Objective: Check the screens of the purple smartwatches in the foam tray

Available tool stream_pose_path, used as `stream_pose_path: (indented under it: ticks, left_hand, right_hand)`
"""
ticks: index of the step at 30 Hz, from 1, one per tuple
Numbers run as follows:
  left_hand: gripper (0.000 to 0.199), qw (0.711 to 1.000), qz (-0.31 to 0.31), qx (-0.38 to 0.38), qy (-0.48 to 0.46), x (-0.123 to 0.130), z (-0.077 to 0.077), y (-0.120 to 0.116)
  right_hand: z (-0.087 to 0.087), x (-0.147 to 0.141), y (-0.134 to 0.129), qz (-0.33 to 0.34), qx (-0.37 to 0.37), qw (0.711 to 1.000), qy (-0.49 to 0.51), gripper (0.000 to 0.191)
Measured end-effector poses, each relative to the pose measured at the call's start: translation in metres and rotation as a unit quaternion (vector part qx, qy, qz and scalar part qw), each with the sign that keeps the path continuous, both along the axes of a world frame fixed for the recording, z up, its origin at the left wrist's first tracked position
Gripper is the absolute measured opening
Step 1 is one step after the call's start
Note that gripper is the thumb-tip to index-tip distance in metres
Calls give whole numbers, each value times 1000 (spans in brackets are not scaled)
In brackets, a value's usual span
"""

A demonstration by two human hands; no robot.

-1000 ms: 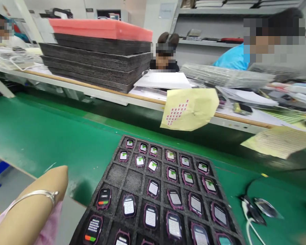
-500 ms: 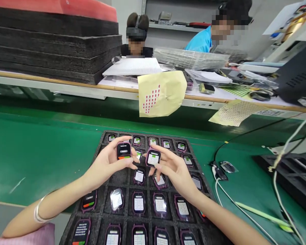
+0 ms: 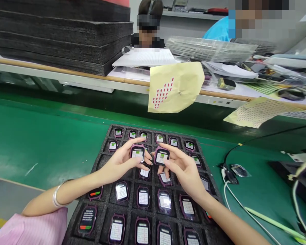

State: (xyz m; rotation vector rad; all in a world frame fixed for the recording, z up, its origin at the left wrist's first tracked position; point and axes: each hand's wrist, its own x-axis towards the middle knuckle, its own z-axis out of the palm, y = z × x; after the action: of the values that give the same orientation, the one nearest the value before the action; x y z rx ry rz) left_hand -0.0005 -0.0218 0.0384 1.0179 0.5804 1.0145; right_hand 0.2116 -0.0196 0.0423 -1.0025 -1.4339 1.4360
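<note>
My left hand [image 3: 126, 156] grips a purple-framed smartwatch body [image 3: 137, 152] without a strap, thumb on its lit screen. A second smartwatch body [image 3: 161, 157] of the same kind is pinched in my right hand [image 3: 180, 163], thumb at its lower edge. Both screens show a white grid with a green patch. Below my hands lies a black foam tray [image 3: 105, 200] with square pockets, most of them holding similar watch bodies. One watch body [image 3: 87, 219] at the tray's near left shows text above red and green buttons.
Behind the green table [image 3: 53, 143] runs a raised shelf with a stack of black foam trays [image 3: 58, 37], papers and plastic trays. A yellow sticker sheet [image 3: 175, 88] hangs off its edge. Cables and a green strip [image 3: 272, 221] lie right. Two people are beyond.
The screen of the watch in my left hand has gone from black with red and green buttons to a white grid with green. The view has shifted, moving everything rightward in the picture.
</note>
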Motion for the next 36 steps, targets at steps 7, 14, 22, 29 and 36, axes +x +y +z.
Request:
stream_pose_path:
  ticks: [7,14,22,29,36]
  left_hand:
    - [42,1000,15,-4,11,-1,-2,6]
    - [65,1000,11,22,16,-3,-1,5]
    - [52,998,34,21,50,-4,0,5]
    - [39,998,30,33,42,-5,0,5]
    - [24,998,39,16,49,-3,-2,7]
  right_hand:
    - [-1,-1,0,20,-15,1000,20,48]
    - [-3,-3,0,19,-29,999,29,48]
    - [-14,1,2,12,-17,999,34,28]
    - [-14,-3,1,2,-26,1000,13,24]
    - [-18,-2,0,90,-40,992,81,40]
